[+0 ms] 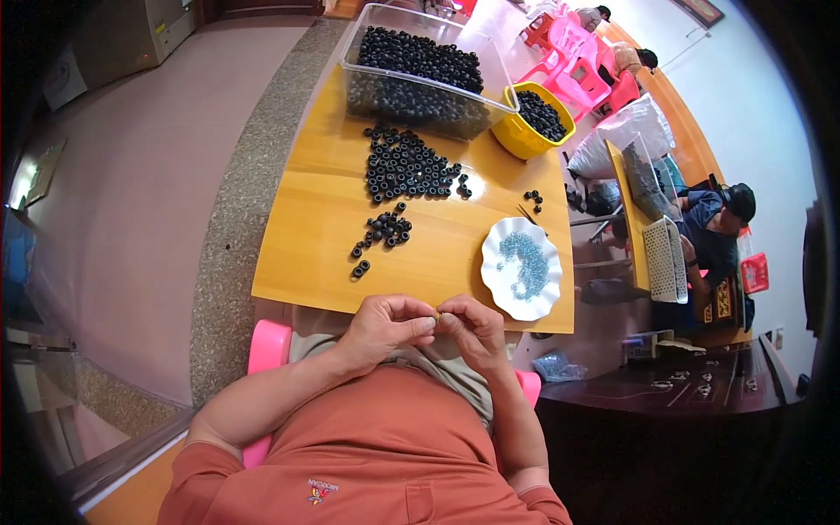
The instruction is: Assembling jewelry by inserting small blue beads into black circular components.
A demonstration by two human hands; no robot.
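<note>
Just off the table's near edge, my left hand (382, 331) and my right hand (477, 334) meet fingertip to fingertip. Both pinch a tiny yellowish-brown piece (437, 316), too small to name and partly covered by the fingers. Beyond the right hand a white scalloped plate (492, 278) holds many small, clear bluish pieces (528, 259). A loose cluster of black ring-shaped parts (385, 229) lies past the left hand, with a larger pile of black ring-shaped parts (404, 166) behind it.
A clear plastic bin (420, 109) full of black parts stands at the table's far end, beside a yellow tub (522, 140) of them. Thin tweezers-like tips (532, 217) show behind the plate. Another person (713, 227) sits at a table to the right, near a white basket (667, 260).
</note>
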